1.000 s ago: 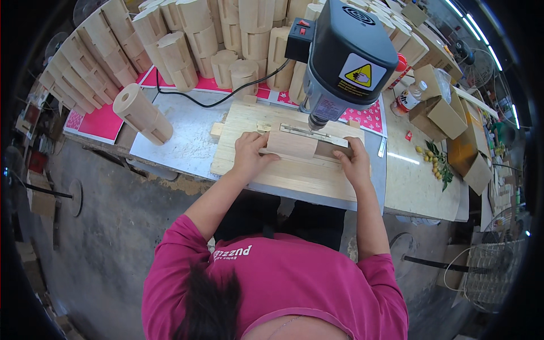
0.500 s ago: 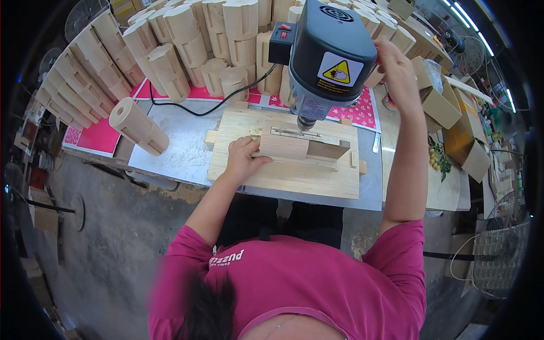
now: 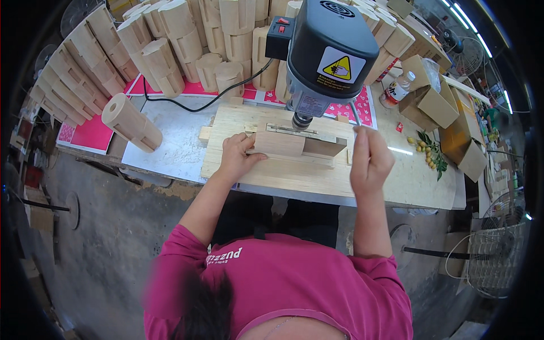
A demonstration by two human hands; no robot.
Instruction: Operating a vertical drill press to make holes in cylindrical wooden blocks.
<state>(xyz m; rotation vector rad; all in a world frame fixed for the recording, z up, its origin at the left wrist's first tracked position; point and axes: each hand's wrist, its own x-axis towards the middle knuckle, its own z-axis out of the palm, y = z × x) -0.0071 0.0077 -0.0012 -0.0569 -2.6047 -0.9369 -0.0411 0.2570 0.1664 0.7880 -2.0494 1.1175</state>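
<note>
A bench drill press (image 3: 331, 51) with a dark housing stands over a wooden jig board (image 3: 272, 178). On the board lies a pale notched wooden cylinder (image 3: 277, 143), held in a jig with a metal strip along its top. The drill chuck (image 3: 301, 120) sits just above that strip; whether the bit is inside the wood is hidden. My left hand (image 3: 238, 157) grips the left end of the cylinder, thumb on the near side. Closed around the lower end of the press's feed lever (image 3: 355, 113) is my right hand (image 3: 371, 161), right of the jig.
Many notched wooden cylinders (image 3: 187, 42) stand at the back. A single one (image 3: 131, 123) stands at the left on the table. A black cable (image 3: 209, 107) crosses behind the board. At right are a bottle (image 3: 398, 89), cardboard boxes (image 3: 428, 107) and yellow fruit with leaves (image 3: 432, 153).
My right hand has come down and toward me from beside the press housing, swinging the lever down. My left hand keeps its grip on the cylinder. The view has shifted slightly.
</note>
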